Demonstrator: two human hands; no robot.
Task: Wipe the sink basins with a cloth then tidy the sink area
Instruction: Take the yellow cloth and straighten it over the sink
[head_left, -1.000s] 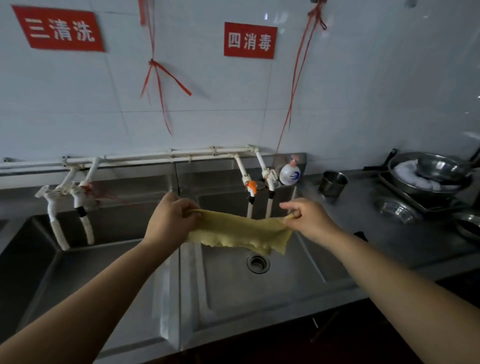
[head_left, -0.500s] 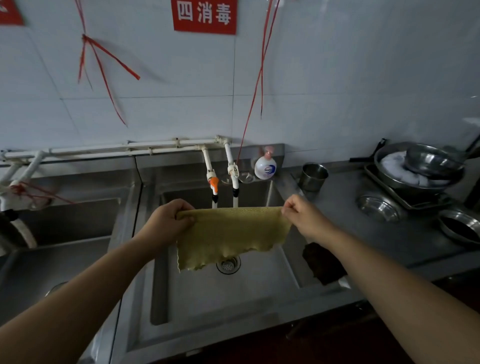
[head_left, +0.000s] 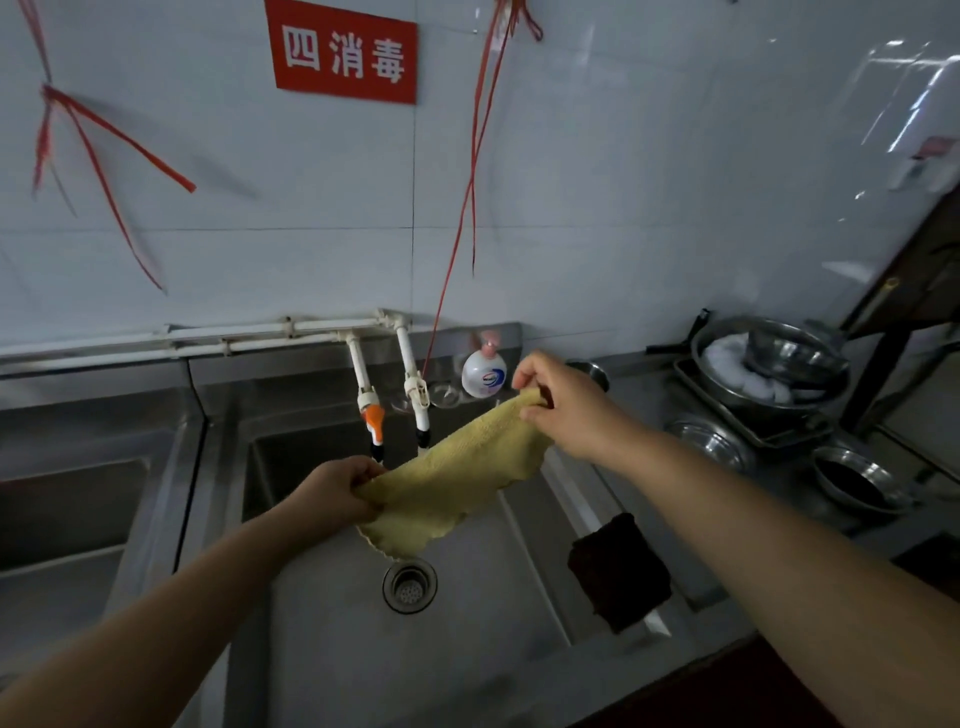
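Note:
A yellow cloth (head_left: 457, 478) hangs stretched in the air above the right sink basin (head_left: 467, 644). My left hand (head_left: 337, 491) grips its lower left corner. My right hand (head_left: 561, 400) pinches the upper right corner, higher and further back, so the cloth slants. The basin's round drain (head_left: 409, 584) lies just below the cloth's hanging edge. A second basin (head_left: 67, 519) is at the left.
Two white taps (head_left: 395, 395) hang over the back of the right basin, a soap bottle (head_left: 484, 376) beside them. A dark cloth (head_left: 618, 569) drapes over the basin's right rim. Steel bowls and a tray of dishes (head_left: 769, 374) crowd the counter at the right.
My right hand has risen and moved back while my left hand has dropped, tilting the cloth. The view has swung right and closer to the right basin.

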